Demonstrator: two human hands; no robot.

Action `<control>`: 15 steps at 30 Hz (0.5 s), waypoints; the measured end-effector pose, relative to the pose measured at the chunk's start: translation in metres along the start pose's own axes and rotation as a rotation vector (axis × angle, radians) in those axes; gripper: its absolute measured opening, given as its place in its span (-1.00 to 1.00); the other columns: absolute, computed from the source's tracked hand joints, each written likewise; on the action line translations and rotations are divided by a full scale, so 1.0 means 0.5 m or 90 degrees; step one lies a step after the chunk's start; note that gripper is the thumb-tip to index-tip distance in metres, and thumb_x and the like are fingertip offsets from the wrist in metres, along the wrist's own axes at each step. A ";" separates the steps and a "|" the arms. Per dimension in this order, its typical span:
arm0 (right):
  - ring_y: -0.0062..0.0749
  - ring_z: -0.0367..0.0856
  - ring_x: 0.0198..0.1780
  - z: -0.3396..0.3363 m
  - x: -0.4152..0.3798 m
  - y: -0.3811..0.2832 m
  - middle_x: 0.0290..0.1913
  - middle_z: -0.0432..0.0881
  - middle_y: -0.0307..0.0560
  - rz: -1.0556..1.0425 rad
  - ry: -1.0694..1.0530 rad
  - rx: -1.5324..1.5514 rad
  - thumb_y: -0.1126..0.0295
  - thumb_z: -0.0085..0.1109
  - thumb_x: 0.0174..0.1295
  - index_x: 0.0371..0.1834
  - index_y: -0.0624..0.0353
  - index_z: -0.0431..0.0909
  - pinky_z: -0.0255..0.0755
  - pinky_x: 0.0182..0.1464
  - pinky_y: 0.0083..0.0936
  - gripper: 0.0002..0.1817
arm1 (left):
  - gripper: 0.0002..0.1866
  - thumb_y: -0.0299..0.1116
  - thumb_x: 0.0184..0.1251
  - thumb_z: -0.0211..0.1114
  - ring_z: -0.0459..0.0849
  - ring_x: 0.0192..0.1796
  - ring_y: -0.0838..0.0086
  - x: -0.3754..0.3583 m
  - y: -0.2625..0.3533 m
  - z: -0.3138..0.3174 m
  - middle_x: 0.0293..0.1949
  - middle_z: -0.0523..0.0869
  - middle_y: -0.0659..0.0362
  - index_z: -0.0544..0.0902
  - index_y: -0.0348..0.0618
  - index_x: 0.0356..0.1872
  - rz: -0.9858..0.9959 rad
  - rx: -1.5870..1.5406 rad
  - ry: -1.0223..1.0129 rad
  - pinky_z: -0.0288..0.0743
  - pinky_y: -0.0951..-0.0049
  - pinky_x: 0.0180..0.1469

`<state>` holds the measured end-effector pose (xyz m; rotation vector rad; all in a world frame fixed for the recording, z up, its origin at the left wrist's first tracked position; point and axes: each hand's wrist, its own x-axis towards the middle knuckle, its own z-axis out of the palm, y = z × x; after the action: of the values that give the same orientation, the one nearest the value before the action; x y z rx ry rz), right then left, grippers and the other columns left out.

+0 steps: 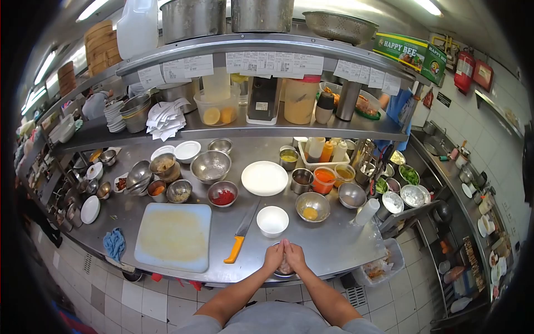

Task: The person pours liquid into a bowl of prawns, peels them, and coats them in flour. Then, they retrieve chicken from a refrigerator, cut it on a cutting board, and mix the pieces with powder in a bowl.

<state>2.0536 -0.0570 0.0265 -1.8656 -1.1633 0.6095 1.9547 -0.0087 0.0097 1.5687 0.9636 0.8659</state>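
My left hand and my right hand meet at the front edge of the steel table, fingers closed and pressed together. Whatever lies between them is mostly hidden. Just under them is a metal bowl, largely covered by my hands, with something pale pink in it. A white bowl stands right beyond my fingertips. To the left lies a knife with an orange handle, its blade pointing away from me. Farther right sits a metal bowl with something yellow in it.
A white cutting board lies at left, beside a blue cloth. Beyond are an oval white plate, a bowl of red powder and sauce containers. A squeeze bottle stands near the right edge. An overhead shelf spans the back.
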 end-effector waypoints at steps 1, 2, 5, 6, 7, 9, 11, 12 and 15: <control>0.19 0.62 -0.20 0.003 0.000 -0.003 -0.30 0.65 0.27 0.011 0.024 0.028 -0.09 -0.24 0.44 -0.27 0.24 0.64 0.45 -0.15 -0.13 -0.39 | -0.41 -0.01 0.55 -0.06 0.62 -0.45 0.30 0.002 0.004 -0.001 -0.52 0.67 -0.08 0.63 -0.36 -0.47 -0.027 -0.037 -0.009 0.45 0.26 -0.30; 0.12 0.63 -0.26 0.007 -0.002 -0.008 -0.36 0.65 0.25 0.019 0.046 0.056 -0.08 -0.21 0.44 -0.31 0.28 0.63 0.44 -0.18 -0.17 -0.39 | -0.41 -0.01 0.55 -0.06 0.62 -0.45 0.30 0.001 0.009 -0.004 -0.52 0.67 -0.08 0.63 -0.36 -0.47 -0.026 -0.039 -0.011 0.45 0.26 -0.30; -0.22 0.52 -0.43 0.016 0.007 0.003 -0.51 0.59 0.02 0.014 0.111 0.229 0.01 -0.02 0.41 -0.43 0.30 0.56 0.40 -0.27 -0.32 -0.49 | -0.42 0.01 0.55 -0.07 0.54 -0.45 0.43 -0.008 0.035 -0.030 -0.54 0.64 -0.02 0.63 -0.33 -0.41 -0.070 -0.042 -0.035 0.44 0.31 -0.30; -0.22 0.52 -0.43 0.007 0.005 -0.011 -0.51 0.59 0.02 0.012 0.112 0.231 0.01 -0.02 0.41 -0.43 0.30 0.56 0.40 -0.27 -0.32 -0.49 | -0.48 -0.02 0.54 -0.03 0.58 -0.37 0.38 -0.013 0.040 -0.039 -0.47 0.66 -0.04 0.63 -0.33 -0.34 -0.054 -0.052 -0.029 0.45 0.29 -0.23; -0.40 0.43 -0.41 -0.015 -0.004 -0.047 -0.49 0.51 -0.13 0.035 0.119 0.289 0.12 0.04 0.41 -0.48 0.26 0.49 0.35 -0.31 -0.40 -0.58 | -0.53 -0.06 0.52 0.01 0.61 -0.29 0.33 -0.015 0.040 -0.051 -0.40 0.67 -0.05 0.63 -0.33 -0.28 -0.038 -0.061 -0.023 0.45 0.28 -0.17; -0.58 0.35 -0.35 -0.054 -0.025 -0.077 -0.43 0.44 -0.25 0.059 0.135 0.315 0.26 0.15 0.37 -0.46 0.20 0.40 0.31 -0.32 -0.51 -0.69 | -0.61 -0.12 0.48 0.06 0.61 -0.17 0.25 -0.014 0.020 -0.079 -0.28 0.67 -0.07 0.61 -0.31 -0.19 0.091 0.023 -0.014 0.45 0.24 -0.08; -0.55 0.43 -0.27 -0.094 -0.042 -0.046 -0.30 0.49 -0.17 0.053 0.154 0.370 0.29 0.23 0.31 -0.30 0.18 0.37 0.39 -0.25 -0.51 -0.75 | -0.67 -0.17 0.44 0.12 0.61 -0.05 0.17 -0.025 0.019 -0.107 -0.15 0.67 -0.09 0.60 -0.29 -0.10 0.213 0.104 -0.002 0.44 0.21 0.00; -0.51 0.48 -0.22 -0.113 -0.056 -0.023 -0.22 0.53 -0.13 0.044 0.162 0.458 0.30 0.26 0.29 -0.20 0.17 0.35 0.44 -0.19 -0.49 -0.73 | -0.71 -0.26 0.40 0.17 0.56 0.05 0.10 -0.047 0.036 -0.125 -0.04 0.62 -0.10 0.57 -0.25 -0.02 0.207 0.167 -0.024 0.39 0.19 0.11; -0.37 0.57 -0.11 -0.198 -0.131 0.025 -0.03 0.57 0.02 0.062 0.139 0.637 0.32 0.28 0.27 0.05 0.15 0.27 0.52 -0.05 -0.33 -0.58 | -0.64 -0.38 0.33 0.22 0.56 0.10 0.04 -0.073 0.001 -0.147 0.10 0.56 -0.11 0.52 -0.20 0.13 0.200 0.221 -0.050 0.43 0.17 0.15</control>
<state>2.1040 -0.1573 0.0670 -1.0785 -0.4566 0.8182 1.8736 -0.0129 0.0218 2.0765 0.8547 0.8754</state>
